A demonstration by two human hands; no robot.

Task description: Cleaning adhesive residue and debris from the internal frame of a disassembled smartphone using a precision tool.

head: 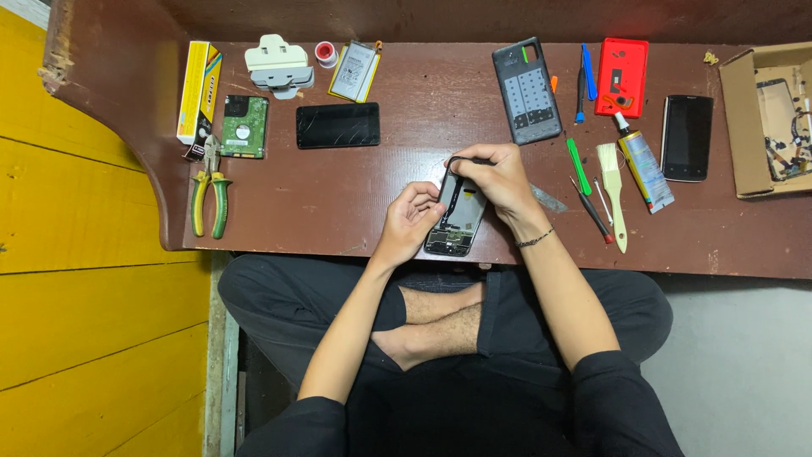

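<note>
An opened phone (457, 222) with its insides showing lies near the front edge of the brown wooden table (406, 182). My left hand (409, 222) grips its left side. My right hand (495, 180) rests over the phone's top end and holds a thin black tool (455, 193) down against the inner parts. A bracelet sits on my right wrist.
Left: yellow-handled pliers (209, 196), a green circuit drive (245, 127), a yellow box (198, 91), a dark screen panel (337, 125). Right: a grey back cover (528, 90), a red cover (622, 77), a brush (612, 190), a glue tube (645, 169), a black phone (687, 137), a cardboard box (774, 118).
</note>
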